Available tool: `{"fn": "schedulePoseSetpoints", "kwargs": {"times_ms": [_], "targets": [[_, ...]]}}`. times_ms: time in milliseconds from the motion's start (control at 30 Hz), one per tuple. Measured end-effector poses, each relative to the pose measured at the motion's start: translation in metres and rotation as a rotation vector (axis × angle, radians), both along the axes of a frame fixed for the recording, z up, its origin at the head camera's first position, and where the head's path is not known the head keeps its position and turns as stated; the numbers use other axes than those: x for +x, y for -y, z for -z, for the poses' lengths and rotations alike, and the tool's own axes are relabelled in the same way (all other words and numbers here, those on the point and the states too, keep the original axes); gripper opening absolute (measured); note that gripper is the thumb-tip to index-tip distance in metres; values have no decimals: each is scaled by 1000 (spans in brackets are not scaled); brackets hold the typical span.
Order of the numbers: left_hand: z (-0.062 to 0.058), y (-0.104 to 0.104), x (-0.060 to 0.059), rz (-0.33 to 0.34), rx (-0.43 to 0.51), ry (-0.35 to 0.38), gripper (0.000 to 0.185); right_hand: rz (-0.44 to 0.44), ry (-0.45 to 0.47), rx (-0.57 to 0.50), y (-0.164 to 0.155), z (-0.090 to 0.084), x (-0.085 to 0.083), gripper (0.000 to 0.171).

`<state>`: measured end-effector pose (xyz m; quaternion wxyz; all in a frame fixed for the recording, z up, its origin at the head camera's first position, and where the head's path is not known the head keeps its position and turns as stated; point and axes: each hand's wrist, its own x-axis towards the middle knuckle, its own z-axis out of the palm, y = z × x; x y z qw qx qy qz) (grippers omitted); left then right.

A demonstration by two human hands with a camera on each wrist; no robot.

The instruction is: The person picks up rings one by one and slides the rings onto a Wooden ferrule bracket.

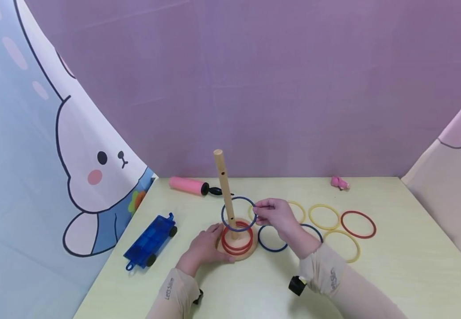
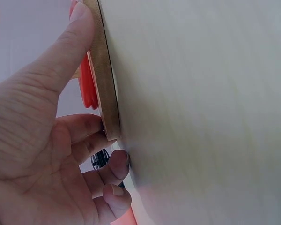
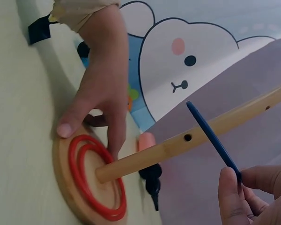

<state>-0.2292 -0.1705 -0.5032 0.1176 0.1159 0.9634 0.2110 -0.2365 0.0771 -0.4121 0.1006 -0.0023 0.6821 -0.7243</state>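
- Pale yellow-green table (image 1: pixel 393 274), purple backdrop at the far side, bunny-print curtain (image 1: pixel 94 177) on the left.
- Blue toy car (image 1: pixel 149 241) lies near the table's left edge, well apart from the hands.
- Pink pump (image 1: pixel 188 185) lies at the far edge, behind the peg.
- Wooden peg (image 1: pixel 225 190) stands upright, slightly tilted, on a round wooden base (image 1: pixel 250 253) in the middle of the table.
- Left hand (image 1: pixel 206 246) rests on the base's left rim; the left wrist view shows the thumb (image 2: pixel 61 56) pressed on the rim's top and fingers curled against its edge, so it grips the base.
- Right hand (image 1: pixel 278 217) is just right of the peg, thumb and fingertips (image 3: pixel 232 187) pinched narrow on a blue ring.
- That blue ring (image 1: pixel 238 214) is already around the peg, held tilted about halfway up, above the base and not touching it.
- Two red rings (image 1: pixel 236 243) lie flat on the base around the peg's foot.
- Loose rings on the table right of the base: another blue ring (image 1: pixel 272 241) just beside the base, partly under the right wrist; yellow rings (image 1: pixel 324 217) farther right; a red ring (image 1: pixel 358 224) farthest right.
- Small pink toy (image 1: pixel 339 182) at the far edge, right side; too small to tell what it is.
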Motion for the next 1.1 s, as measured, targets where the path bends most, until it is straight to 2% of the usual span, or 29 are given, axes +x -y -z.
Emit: {"fn": "schedulePoseSetpoints", "kwargs": {"times_ms": [267, 533, 900, 1100], "targets": [[-4, -2, 1, 17, 1, -27, 112, 20, 17, 12, 0, 28, 1, 19], [-5, -2, 2, 6, 6, -17, 111, 26, 53, 30, 3, 54, 4, 17], [-5, -2, 1, 8, -6, -16, 113, 43, 62, 41, 12, 74, 3, 15], [-6, -2, 2, 19, -6, -17, 113, 52, 12, 57, 13, 84, 2, 18]]}}
